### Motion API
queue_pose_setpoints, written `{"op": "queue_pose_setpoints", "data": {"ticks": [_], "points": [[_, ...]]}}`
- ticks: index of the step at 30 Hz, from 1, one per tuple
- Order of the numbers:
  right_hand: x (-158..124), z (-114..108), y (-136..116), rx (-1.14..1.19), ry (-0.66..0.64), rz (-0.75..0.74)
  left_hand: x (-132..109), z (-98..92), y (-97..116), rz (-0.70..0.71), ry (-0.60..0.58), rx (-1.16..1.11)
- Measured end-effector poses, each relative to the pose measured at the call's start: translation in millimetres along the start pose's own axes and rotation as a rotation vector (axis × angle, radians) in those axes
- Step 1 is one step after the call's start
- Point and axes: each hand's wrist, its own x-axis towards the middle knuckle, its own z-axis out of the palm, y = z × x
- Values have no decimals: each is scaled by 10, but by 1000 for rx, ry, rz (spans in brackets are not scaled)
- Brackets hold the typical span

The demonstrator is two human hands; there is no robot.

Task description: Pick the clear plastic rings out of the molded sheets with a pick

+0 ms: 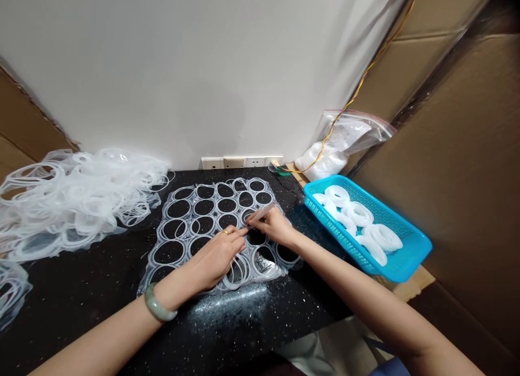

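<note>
A translucent sheet (217, 213) with rows of round openings lies on the black speckled counter. My left hand (221, 255), with a ring on one finger and a bangle at the wrist, rests over its lower middle, fingers bent toward my right hand. Several loose white rings (238, 273) show just beneath the left palm; whether the hand grips them is hidden. My right hand (270, 223) pinches a pale flat strip (262, 212) above the sheet's right part. The fingertips of both hands meet near one opening.
A big pile of translucent ring scraps (81, 197) covers the left of the counter (69, 305). At right stands a blue basket (410, 257) holding white ring coils (359, 213). Behind are plastic bags (329, 154), wall sockets (255, 162), a yellow cable (357, 89) and cardboard (459, 164).
</note>
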Motion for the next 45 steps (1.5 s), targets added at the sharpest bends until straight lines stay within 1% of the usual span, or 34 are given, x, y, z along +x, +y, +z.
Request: {"op": "queue_pose_setpoints", "data": {"ticks": [4, 7, 11, 15, 17, 22, 26, 30, 32, 34, 36, 38, 40, 42, 43, 45], "points": [[3, 1, -12, -1, -9, -4, 28, -7, 21, -18, -18, 34], [-25, -11, -48, -63, -14, -49, 42, -4, 17, -26, -21, 19], [-109, -3, -111, -322, -38, -162, 60, 2, 0, -36, -17, -32], [-169, 19, -137, -587, -116, -233, 57, -7, 17, -51, -22, -62], [-163, 22, -134, -633, -125, -233, 48, -10, 29, -54, -22, -56], [-94, 20, -122, -661, -87, -200, 35, 1, 24, -67, -20, -45], [-55, 31, -115, -749, -73, -182, 27, 15, 10, -54, -2, -29], [-28, 51, -101, -812, -47, -172, 9, 28, 18, -55, -17, 4], [-17, 64, -98, -785, -15, -157, 5, 25, 26, -52, -21, 8], [-11, 76, -92, -676, 22, -149, 6, 10, 32, -45, -13, -6], [-5, 71, -74, -478, 67, -144, 9, -17, 35, -41, -4, -28], [8, 32, -42, -225, 117, -89, 6, -48, 35, -38, 1, -61], [35, -56, -6, 11, 178, 26, -8, -75, 32, -33, 13, -100], [77, -186, 20, 160, 262, 121, -22, -97, 24, -27, 19, -124], [101, -257, 28, 191, 318, 143, -25, -107, 17, -25, 16, -126], [153, -382, 36, 171, 434, 134, -9, -126, -12, -4, 25, -116]]}}
